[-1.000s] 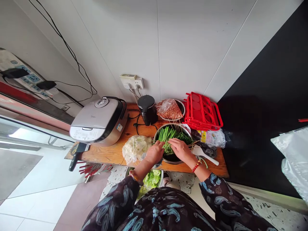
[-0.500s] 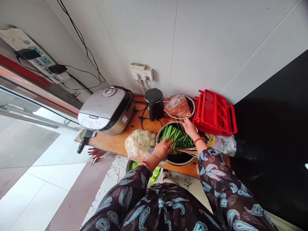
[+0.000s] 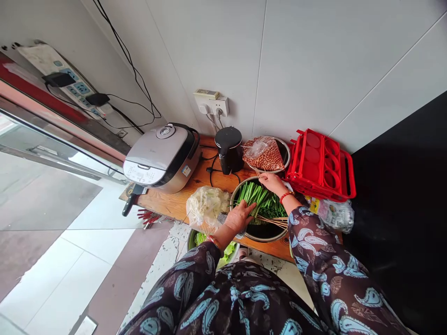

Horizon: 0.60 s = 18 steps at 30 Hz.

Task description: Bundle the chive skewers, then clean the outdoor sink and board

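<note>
A steel bowl on the wooden table holds green chives threaded on thin bamboo skewers. My left hand rests flat on the near end of the chives at the bowl's left rim. At the bowl's far rim my right hand pinches the ends of a few upright skewers, close to a second bowl with a bag of peanuts.
A rice cooker and a black kettle stand at the back left, a red plastic rack at the right. A clear bag of pale vegetables lies left of the bowl. A bowl of lettuce sits below the table edge.
My right hand has left the middle of the chives and reached to the bowl's far rim, where it now holds skewer ends. My left hand stayed on the chives. The view shifted left.
</note>
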### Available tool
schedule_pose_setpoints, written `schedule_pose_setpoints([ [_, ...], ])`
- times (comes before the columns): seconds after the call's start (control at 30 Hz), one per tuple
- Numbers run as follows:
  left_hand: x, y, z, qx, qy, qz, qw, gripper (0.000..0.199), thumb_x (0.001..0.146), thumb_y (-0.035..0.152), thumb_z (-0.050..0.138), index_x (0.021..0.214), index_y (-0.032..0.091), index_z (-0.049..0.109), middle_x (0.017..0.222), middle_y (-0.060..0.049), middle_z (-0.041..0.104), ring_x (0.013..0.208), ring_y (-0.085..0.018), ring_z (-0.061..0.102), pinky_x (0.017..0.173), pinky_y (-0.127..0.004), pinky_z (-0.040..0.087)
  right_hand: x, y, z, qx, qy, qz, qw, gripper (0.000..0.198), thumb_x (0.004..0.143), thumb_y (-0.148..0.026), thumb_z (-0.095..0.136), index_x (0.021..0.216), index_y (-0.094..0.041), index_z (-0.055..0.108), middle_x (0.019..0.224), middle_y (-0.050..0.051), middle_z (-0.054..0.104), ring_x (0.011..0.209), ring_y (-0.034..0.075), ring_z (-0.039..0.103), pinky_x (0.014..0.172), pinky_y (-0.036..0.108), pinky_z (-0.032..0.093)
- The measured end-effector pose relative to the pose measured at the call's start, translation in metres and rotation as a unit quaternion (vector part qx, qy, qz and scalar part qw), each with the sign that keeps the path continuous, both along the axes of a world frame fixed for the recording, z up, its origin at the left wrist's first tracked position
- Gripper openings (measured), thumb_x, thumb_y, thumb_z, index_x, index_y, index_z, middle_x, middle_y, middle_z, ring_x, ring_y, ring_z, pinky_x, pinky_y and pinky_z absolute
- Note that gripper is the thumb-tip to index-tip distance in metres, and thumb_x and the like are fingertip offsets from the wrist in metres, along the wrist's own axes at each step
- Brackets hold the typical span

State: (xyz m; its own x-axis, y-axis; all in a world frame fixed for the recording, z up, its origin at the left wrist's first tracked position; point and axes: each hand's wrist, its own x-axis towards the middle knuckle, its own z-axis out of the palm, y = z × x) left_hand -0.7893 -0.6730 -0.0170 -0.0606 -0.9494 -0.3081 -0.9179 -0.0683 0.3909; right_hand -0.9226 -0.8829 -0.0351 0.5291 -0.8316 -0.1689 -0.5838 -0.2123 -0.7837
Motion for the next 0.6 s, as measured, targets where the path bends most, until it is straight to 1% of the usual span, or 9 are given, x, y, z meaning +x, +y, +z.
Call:
schedule_pose_setpoints([
  [0.07, 0.0, 0.0, 0.0, 0.0, 0.0, -0.001, 1.0, 0.063, 0.093, 0.034, 0.057, 0.153, 0.03, 0.039, 0.127, -0.01, 0.051, 0.106, -0.024, 0.061, 0.092, -0.034, 0.052, 0.001, 0.004, 0.001, 0.012, -0.019, 0.009, 1.0, 0.014, 0.088, -0.028, 0.059, 0.094, -0.021, 0.069, 0.094, 0.004, 0.075, 0.088, 0.019, 0.069, 0.085, 0.03, 0.051],
  [0.1, 0.0, 0.001, 0.001, 0.0, 0.0, 0.0, 1.0, 0.063, 0.093, 0.034, 0.057, 0.153, 0.03, 0.038, 0.127, -0.01, 0.05, 0.106, -0.024, 0.061, 0.092, -0.034, 0.052, 0.0, 0.005, 0.0, 0.02, -0.026, 0.01, 0.999, 0.014, 0.089, -0.028, 0.059, 0.096, -0.021, 0.067, 0.096, 0.005, 0.075, 0.089, 0.018, 0.069, 0.086, 0.03, 0.051],
  [0.17, 0.0, 0.001, 0.001, 0.0, -0.002, 0.001, 1.0, 0.063, 0.093, 0.034, 0.057, 0.153, 0.03, 0.039, 0.127, -0.01, 0.05, 0.107, -0.023, 0.061, 0.093, -0.034, 0.052, -0.001, 0.006, -0.003, 0.039, -0.038, 0.008, 0.998, 0.015, 0.089, -0.03, 0.06, 0.1, -0.021, 0.063, 0.092, 0.004, 0.075, 0.085, 0.017, 0.07, 0.084, 0.031, 0.052],
  [0.27, 0.0, 0.002, 0.0, -0.005, -0.001, -0.002, 1.0, 0.062, 0.094, 0.034, 0.056, 0.153, 0.029, 0.039, 0.126, -0.01, 0.05, 0.107, -0.023, 0.06, 0.094, -0.034, 0.051, -0.006, 0.004, -0.01, 0.064, -0.059, -0.013, 0.996, 0.017, 0.09, -0.032, 0.057, 0.102, -0.021, 0.058, 0.08, 0.001, 0.073, 0.073, 0.015, 0.07, 0.075, 0.029, 0.055],
  [0.37, 0.001, 0.003, -0.003, -0.013, 0.001, -0.004, 1.0, 0.062, 0.093, 0.034, 0.057, 0.153, 0.029, 0.039, 0.126, -0.01, 0.051, 0.109, -0.023, 0.059, 0.095, -0.034, 0.051, -0.021, 0.003, -0.011, 0.063, -0.082, -0.047, 0.994, 0.019, 0.091, -0.036, 0.05, 0.099, -0.02, 0.057, 0.076, 0.0, 0.069, 0.069, 0.014, 0.068, 0.069, 0.027, 0.055],
  [0.43, 0.001, 0.003, -0.003, -0.014, 0.002, -0.004, 1.0, 0.062, 0.093, 0.035, 0.057, 0.152, 0.03, 0.04, 0.126, -0.01, 0.051, 0.11, -0.023, 0.059, 0.095, -0.034, 0.051, -0.037, 0.005, -0.006, 0.053, -0.095, -0.067, 0.992, 0.026, 0.093, -0.042, 0.046, 0.093, -0.019, 0.059, 0.076, 0.002, 0.069, 0.069, 0.015, 0.067, 0.069, 0.028, 0.055],
  [0.5, 0.001, 0.004, -0.003, -0.014, 0.004, -0.002, 1.0, 0.062, 0.093, 0.035, 0.057, 0.152, 0.03, 0.04, 0.126, -0.01, 0.051, 0.11, -0.024, 0.059, 0.095, -0.035, 0.051, -0.055, 0.009, 0.003, 0.04, -0.106, -0.082, 0.99, 0.034, 0.093, -0.049, 0.043, 0.084, -0.02, 0.059, 0.079, 0.005, 0.069, 0.074, 0.017, 0.067, 0.07, 0.03, 0.055],
  [0.6, 0.001, 0.005, -0.002, -0.015, 0.008, 0.006, 1.0, 0.061, 0.093, 0.034, 0.058, 0.152, 0.032, 0.04, 0.125, -0.009, 0.052, 0.11, -0.024, 0.059, 0.094, -0.035, 0.052, -0.076, 0.018, 0.022, -0.019, -0.096, -0.071, 0.993, 0.044, 0.094, -0.055, 0.041, 0.079, -0.021, 0.063, 0.085, 0.007, 0.071, 0.079, 0.02, 0.066, 0.075, 0.033, 0.055],
])
